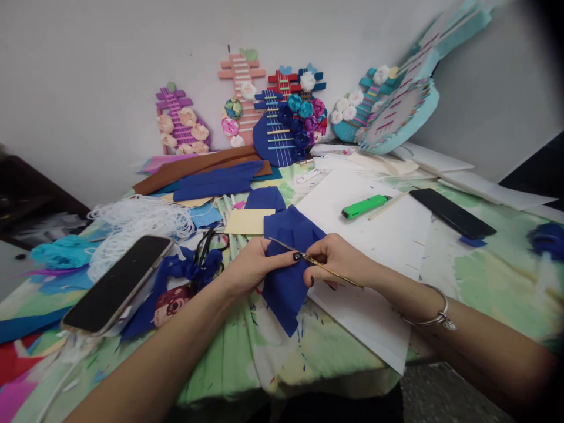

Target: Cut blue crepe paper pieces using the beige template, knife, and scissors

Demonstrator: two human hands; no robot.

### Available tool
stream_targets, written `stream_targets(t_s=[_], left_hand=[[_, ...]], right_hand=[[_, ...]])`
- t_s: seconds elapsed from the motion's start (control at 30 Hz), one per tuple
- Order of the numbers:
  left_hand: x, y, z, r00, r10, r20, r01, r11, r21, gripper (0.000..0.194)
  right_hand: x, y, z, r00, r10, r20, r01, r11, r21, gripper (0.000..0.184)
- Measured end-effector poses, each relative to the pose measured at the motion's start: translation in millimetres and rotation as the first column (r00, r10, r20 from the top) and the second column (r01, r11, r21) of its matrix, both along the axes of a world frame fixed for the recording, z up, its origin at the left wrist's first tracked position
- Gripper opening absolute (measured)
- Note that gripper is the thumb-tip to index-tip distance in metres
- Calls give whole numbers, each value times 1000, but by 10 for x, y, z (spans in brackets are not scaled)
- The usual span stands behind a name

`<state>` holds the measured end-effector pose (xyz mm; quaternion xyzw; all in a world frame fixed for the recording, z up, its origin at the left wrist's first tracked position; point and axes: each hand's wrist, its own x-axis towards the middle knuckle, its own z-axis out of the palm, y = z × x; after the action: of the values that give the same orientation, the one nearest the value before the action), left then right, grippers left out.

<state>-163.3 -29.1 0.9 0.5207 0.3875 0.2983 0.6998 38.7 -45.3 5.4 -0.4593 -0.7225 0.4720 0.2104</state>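
Note:
Over the table's front half, my left hand (pixel 258 262) pinches a folded piece of dark blue crepe paper (pixel 284 299), its thumb lying across the top. One pointed end of the paper hangs toward me. Small scissors (pixel 328 269) with gold-coloured handles are gripped in my right hand (pixel 337 258), close beside the left thumb. Their thin blade points left across the blue paper. Whether the blades are apart is too small to tell. Beneath lies a white sheet (pixel 379 329), and a pale yellow card (pixel 249 221) sits just beyond my left hand.
A green box cutter (pixel 365 207) and a dark phone (pixel 452 212) lie to the right. Another phone (pixel 118 285), white cord (pixel 141 214) and blue scraps crowd the left. Several decorated guitar shapes, one dark blue (pixel 268 138), lean against the wall.

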Motion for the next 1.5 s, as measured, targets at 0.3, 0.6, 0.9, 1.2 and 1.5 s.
stream_targets(t_s=[0.3,0.6,0.9,1.2,1.5], left_hand=[[6,0,1,1000,13,-2,-13,1000,13,25],[28,-3,19,1000,8,22,-7,1000,-10,29],[-91,107,136,978,177,114,-178,984,1,32],[-306,482,118,748,643,165,-650,760,-14,18],[-373,580,-21,759,649,57,-645,737,200,36]], right_hand=[[-10,6,8,1000,-11,12,11,1000,-1,36],[-15,10,-30,1000,-26,-15,25,997,-66,32],[226,285,12,873,-449,-193,467,882,63,45],[454,461,-27,908,-406,107,403,914,49,27],[507,483,-1,862,-496,-103,506,854,120,12]])
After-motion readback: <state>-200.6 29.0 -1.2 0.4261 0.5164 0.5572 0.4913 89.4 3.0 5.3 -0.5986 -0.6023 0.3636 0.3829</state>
